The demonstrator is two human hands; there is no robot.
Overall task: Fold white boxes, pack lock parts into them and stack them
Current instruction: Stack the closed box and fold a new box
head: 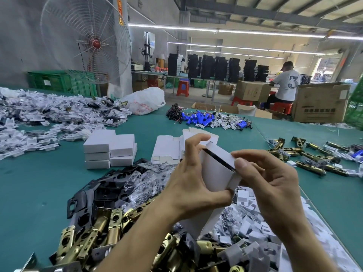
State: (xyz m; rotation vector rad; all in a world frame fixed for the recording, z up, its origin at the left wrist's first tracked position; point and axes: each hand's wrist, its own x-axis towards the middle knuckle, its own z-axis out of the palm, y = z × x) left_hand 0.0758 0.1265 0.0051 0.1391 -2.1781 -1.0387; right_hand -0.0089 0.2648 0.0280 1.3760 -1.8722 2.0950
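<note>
**White Carton Being Held in Both Hands Above the Parts Pile**

White cardboard is being gripped from two sides. The left hand (188, 181) is curling its fingers over the far edge of the white box (217, 169), with its thumb pressing the lower near corner. The right hand (273, 183) is pinching the box's right end, with the thumb lying on the upper corner and the fingers wrapping behind. Both hands are clamping the box, which is tilting in the air above the green table (39, 183). A dark slit is showing along the box's top edge, where one panel is standing slightly apart.

Beneath the hands, brass latch bolts (94, 238), black plates (102, 189) and bagged small parts are lying heaped together. Closed white boxes (110, 150) are sitting in two touching stacks to the left of the hands. Flat box blanks (167, 150) are resting just beside those stacks, behind the left hand. Blue cylinders (202, 118) are lying in a cluster farther back. More brass latches (310, 158) are lying spread out to the right.
</note>
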